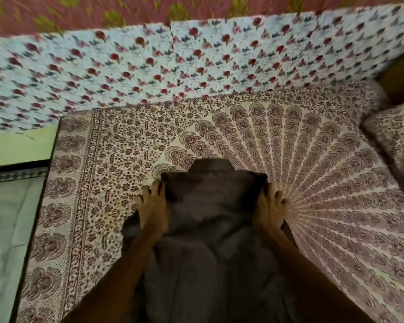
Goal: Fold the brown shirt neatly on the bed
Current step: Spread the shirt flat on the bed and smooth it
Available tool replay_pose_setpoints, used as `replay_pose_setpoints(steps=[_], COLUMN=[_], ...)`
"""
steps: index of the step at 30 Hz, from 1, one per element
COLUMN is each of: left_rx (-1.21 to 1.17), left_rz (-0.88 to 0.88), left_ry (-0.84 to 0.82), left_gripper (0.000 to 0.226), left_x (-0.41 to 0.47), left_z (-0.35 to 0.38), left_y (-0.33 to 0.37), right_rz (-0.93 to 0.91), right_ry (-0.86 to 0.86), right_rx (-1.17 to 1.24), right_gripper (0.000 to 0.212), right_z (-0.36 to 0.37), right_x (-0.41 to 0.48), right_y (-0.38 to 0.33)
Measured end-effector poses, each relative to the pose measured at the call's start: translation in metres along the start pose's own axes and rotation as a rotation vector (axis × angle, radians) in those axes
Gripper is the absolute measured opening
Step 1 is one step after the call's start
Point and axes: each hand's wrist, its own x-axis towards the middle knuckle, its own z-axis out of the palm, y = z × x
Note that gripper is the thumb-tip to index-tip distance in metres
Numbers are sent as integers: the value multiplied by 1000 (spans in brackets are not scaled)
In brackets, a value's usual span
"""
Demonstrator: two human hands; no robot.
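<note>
The brown shirt (210, 206) lies lengthwise on the bed (336, 194) with its collar toward the flowered cloth (196, 66), and 2 hands grip its shoulder edges with curled fingers, left hand (153, 206) on one side and right hand (269, 206) on the other.

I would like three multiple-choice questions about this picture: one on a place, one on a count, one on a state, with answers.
1. Where does the brown shirt lie? A) on the floor B) on the patterned bedsheet C) on a chair
2. How many hands touch the shirt? A) none B) one C) two
3. How is the shirt? A) lying flat B) rolled into a ball C) hanging up
Answers: 1 B, the sheet's print shows around it. 2 C, the left hand and the right hand each hold a side edge. 3 A, it lies flat.
</note>
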Motion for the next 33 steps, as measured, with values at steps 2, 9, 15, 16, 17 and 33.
replay_pose_setpoints(steps=[2,9,15,16,17,33], left_rx=[68,-31,-68,-110,-134,-236], left_rz=[62,-130,-195,-218,-190,390], left_ry=[-40,142,78,97,128,-104], left_gripper=[70,79,67,67,65,42], left_x=[40,185,294,290,280,120], left_z=[34,95,126,129,132,204], left_y=[5,33,57,66,76,173], right_rz=[-13,-10,-115,-146,-160,386], right_ry=[-86,156,41,30,33,-282], right_rx=[-26,57,79,77,89,367], right_gripper=[53,59,95,97,95,55], right_z=[40,94,102,107,110,191], right_x=[41,185,317,319,314,163], right_y=[-15,-57,-75,-73,-70,30])
